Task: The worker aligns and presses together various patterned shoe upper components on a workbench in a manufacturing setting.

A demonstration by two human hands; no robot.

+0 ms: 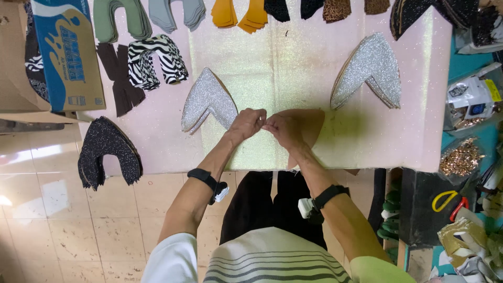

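Observation:
My left hand (pixel 247 123) and my right hand (pixel 282 130) meet at the middle of the table, fingers pinched together on the top edge of a tan, curved shoe-upper piece (pixel 309 126) lying backside up. Just left of my left hand lies a stack of silver glitter upper pieces (pixel 207 99). A second, thicker silver glitter stack (pixel 369 68) sits further right. Both wrists carry black bands with small white devices.
A pale pink glitter sheet covers the table (pixel 293 57). Stacks of cut pieces line the far edge: green, grey, orange, black, leopard. Zebra-print pieces (pixel 154 60), a black speckled stack (pixel 107 149), a cardboard box (pixel 68 52), and clutter with scissors (pixel 450 202) on the right.

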